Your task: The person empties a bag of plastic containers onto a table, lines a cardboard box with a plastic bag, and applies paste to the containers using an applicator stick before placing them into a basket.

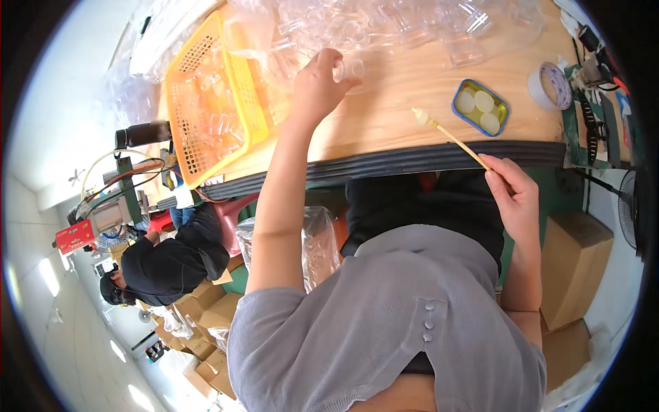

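My left hand (321, 86) is closed around a small clear plastic container (353, 69) above the wooden table (391, 103). In my right hand (511, 189), at the table's front edge, is a thin wooden stick (461, 143) with a pale, bulbous tip pointing up and left. Right of that tip lies a blue-rimmed tin (503, 125) holding several pale round discs. Many clear plastic containers (412, 24) are heaped along the far side of the table.
A yellow basket (257, 103) with clear pieces stands at the left. A tape roll (550, 86) and equipment with cables (597, 110) are at the right. Another person (178, 254) in black is at lower left, near cardboard boxes (209, 309).
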A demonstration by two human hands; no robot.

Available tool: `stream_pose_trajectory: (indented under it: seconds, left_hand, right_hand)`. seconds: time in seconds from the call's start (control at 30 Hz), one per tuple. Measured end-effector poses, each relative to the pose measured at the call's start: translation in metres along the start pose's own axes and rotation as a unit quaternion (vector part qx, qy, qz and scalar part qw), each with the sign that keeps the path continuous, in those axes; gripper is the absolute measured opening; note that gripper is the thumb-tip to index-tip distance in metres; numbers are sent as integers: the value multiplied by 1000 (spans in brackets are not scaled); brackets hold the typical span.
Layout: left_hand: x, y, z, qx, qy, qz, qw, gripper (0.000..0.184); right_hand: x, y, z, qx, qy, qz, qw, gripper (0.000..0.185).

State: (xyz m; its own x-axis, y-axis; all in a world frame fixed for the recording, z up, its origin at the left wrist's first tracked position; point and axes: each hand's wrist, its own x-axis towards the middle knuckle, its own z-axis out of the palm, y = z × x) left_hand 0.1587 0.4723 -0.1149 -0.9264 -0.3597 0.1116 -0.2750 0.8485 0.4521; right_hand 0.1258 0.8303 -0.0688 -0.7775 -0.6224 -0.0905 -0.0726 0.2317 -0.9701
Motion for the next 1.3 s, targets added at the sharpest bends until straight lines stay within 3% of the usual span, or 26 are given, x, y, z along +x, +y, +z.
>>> stream_pose_trajectory:
  seconds: [0.13, 0.17, 0.27, 0.37, 0.47, 0.57, 0.67, 0.77, 0.87, 0.97, 1.07, 1.1, 1.17, 1.27, 1.3]
  left_hand:
    - [4, -3, 13, -83, 46, -29, 995, 43]
    - [6, -5, 20, -173, 52, -77, 980, 43]
    - [21, -8, 32, -452, 33, -183, 872, 49]
    - [30, 1, 45, -456, 66, -182, 869, 55]
    - [39, -6, 57, -209, 158, -38, 964, 57]
    - [39, 8, 42, 62, 204, 92, 973, 55]
    - [41, 13, 37, 145, 106, 68, 981, 52]
    - [46, 13, 42, 186, 76, 54, 978, 54]
    - [55, 0, 52, 116, 102, 41, 987, 49]
    - [65, 2, 38, 128, 63, 61, 988, 40]
    - [68, -1, 24, -65, 90, 12, 994, 35]
    - [64, 1, 17, -237, 73, -41, 968, 32]
    - [39, 14, 3, -550, 25, -150, 821, 28]
    - [-3, 42, 0, -659, 63, -186, 726, 29]
    - [-14, 48, -1, -657, 63, -183, 729, 29]
  right_hand:
    - [3, 2, -1, -6, 2, -15, 1000, 21]
    - [3, 3, 1, -5, 0, -20, 1000, 21]
    - [2, 0, 2, -13, -10, -23, 1000, 20]
    - [-1, -1, 0, -19, -11, -16, 1000, 21]
    - [-3, 2, -1, -8, 0, -10, 1000, 21]
    - [-5, 3, 0, -2, 8, -16, 1000, 21]
    - [-4, 4, 1, -10, 0, -21, 1000, 21]
    - [-4, 4, 3, 2, -4, -15, 1000, 21]
    - [-4, 2, 2, 6, 3, -16, 1000, 21]
    - [-4, 4, 1, -6, 5, -23, 1000, 21]
    - [-1, 4, -1, -9, 13, -27, 999, 21]
    - [0, 2, -1, 2, 27, -27, 999, 21]
    - [3, -2, -1, 14, 42, -27, 999, 20]
    - [16, -11, 1, -20, 47, -64, 997, 18]
    - [20, -13, 3, -27, 51, -76, 995, 18]
